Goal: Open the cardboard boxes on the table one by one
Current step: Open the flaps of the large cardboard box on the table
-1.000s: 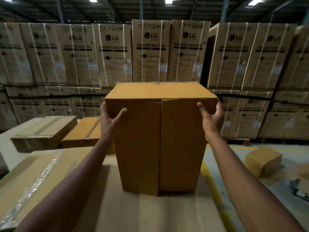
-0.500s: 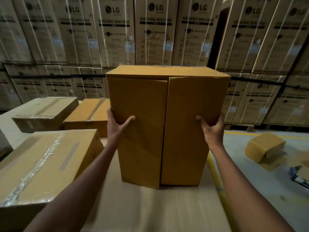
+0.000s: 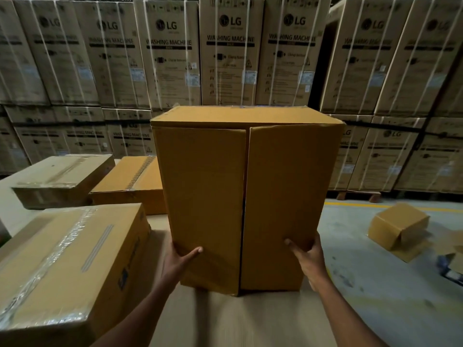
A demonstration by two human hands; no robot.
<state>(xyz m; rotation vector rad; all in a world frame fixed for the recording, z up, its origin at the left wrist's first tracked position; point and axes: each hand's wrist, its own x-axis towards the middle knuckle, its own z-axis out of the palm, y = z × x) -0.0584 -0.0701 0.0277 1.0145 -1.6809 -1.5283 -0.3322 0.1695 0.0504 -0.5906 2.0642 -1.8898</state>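
Head view: tall box (image 3: pixel 246 196) stands on end on the table (image 3: pixel 263 321), flap face toward the camera, centre seam running top to bottom. Both hands hold it low down, near the bottom corners.

Risks, as I judge them:
- Box is tall on a narrow base and gripped only low; any tilt puts the top out of control, so it can tip away or sideways.
- Right side sits close to the table edge; a shove that way could send it to the floor, where an opened box (image 3: pixel 398 227) already lies.
- Flaps look unsealed, with a slight gap at the seam; contents, if any, could push out when it's laid down.
- Taped box (image 3: pixel 67 266) is just beside on the left, so there's little room to lay it that way.

Left hand (image 3: pixel 179 262): thumb pressed flat on the front face, fingers wrapped round the side, out of sight. Right hand (image 3: pixel 309 259): same, thumb on front, fingers hidden round the right side. Both clamp the box.
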